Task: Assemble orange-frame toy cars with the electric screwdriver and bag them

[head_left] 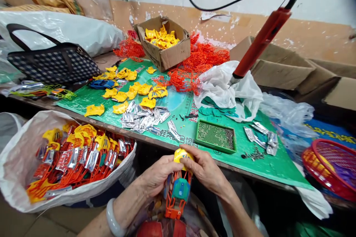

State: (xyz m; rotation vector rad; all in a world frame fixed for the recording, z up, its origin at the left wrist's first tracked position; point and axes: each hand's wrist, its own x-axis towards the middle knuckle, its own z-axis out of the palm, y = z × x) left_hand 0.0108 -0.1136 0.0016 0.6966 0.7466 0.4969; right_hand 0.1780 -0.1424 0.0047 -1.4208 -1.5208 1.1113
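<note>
My left hand (157, 176) and my right hand (205, 168) are both closed on one small toy piece (178, 189) held low in front of me. It has an orange frame, a teal block in the middle and a yellow cap (181, 153) at the top, pinched by fingertips of both hands. A pale bangle (112, 220) circles my left wrist. Loose yellow caps (130, 89) and silvery plates (144, 118) lie on the green mat (180, 107) beyond my hands.
A white bag (16, 163) of assembled orange and yellow pieces sits at lower left. On the table stand a cardboard box (167, 57) of yellow caps, orange frames (200, 63), a green screw tray (215, 137), a hanging red screwdriver (261, 40), a checked handbag (52, 64) and a red basket (333, 166).
</note>
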